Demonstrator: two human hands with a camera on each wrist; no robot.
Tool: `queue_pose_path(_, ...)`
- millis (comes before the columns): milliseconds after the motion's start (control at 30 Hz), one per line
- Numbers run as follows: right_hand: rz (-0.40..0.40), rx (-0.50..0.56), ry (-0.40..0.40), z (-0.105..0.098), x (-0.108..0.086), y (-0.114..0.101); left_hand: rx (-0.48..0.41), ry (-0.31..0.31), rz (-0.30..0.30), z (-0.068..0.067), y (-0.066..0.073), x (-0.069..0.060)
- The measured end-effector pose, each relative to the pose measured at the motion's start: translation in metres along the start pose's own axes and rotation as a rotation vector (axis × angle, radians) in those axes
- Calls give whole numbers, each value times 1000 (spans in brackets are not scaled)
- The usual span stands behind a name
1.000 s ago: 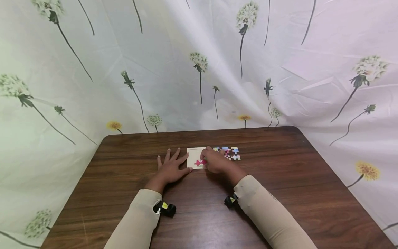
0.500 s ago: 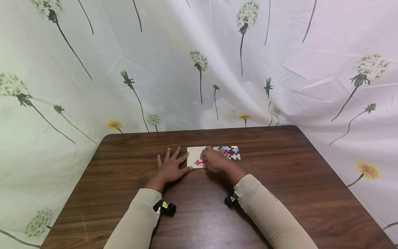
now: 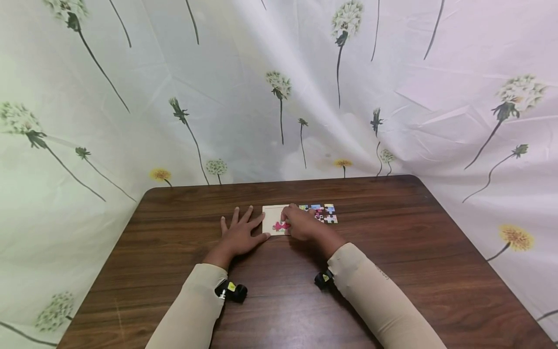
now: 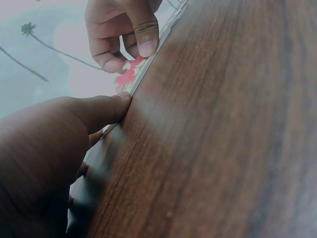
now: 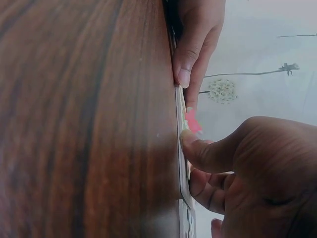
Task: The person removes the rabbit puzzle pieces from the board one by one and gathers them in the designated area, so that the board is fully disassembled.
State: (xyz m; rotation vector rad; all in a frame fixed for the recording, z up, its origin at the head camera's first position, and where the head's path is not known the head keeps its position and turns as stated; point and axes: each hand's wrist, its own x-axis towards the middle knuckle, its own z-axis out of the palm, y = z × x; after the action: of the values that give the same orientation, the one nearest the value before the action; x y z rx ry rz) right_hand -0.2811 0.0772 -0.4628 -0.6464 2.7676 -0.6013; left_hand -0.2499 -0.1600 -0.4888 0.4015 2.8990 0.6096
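A pale puzzle board [image 3: 271, 214] lies on the table in the head view. My left hand [image 3: 238, 237] is spread on the tabletop, its thumb and forefinger touching the board's left side. Over the board's right part, my right hand [image 3: 302, 225] has its fingers bent and pinches a puzzle piece low on the board. Pink printed puzzle pieces [image 3: 279, 226] show beside its fingertips; in the left wrist view the pink patch [image 4: 126, 78] sits between the two hands. The right hand hides much of the pinched piece and the board's right edge.
Several colourful jigsaw pieces [image 3: 330, 214] lie together just right of the board, partly behind the right hand. The brown wooden table [image 3: 383, 252] ends at a hanging cloth [image 3: 244, 106] printed with dandelions. Each wrist wears a small black camera.
Both hands keep nearly the same place and pose. The right fingers stay at the pink pieces, with at most a slight shift; the whole head view drifts up a little.
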Motion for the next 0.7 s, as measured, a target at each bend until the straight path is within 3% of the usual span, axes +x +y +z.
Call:
queue_pose_path(267,-19,15,45,3,-1,3,-1,3,4,0,-1,-1)
queue_pose_path(500,-93,56,136,7,-5,8,1,10,3,-1,0,-1)
queue_pose_path(700,-147,88,164,8,-6,12,-8,2,-3,-3,3,-2)
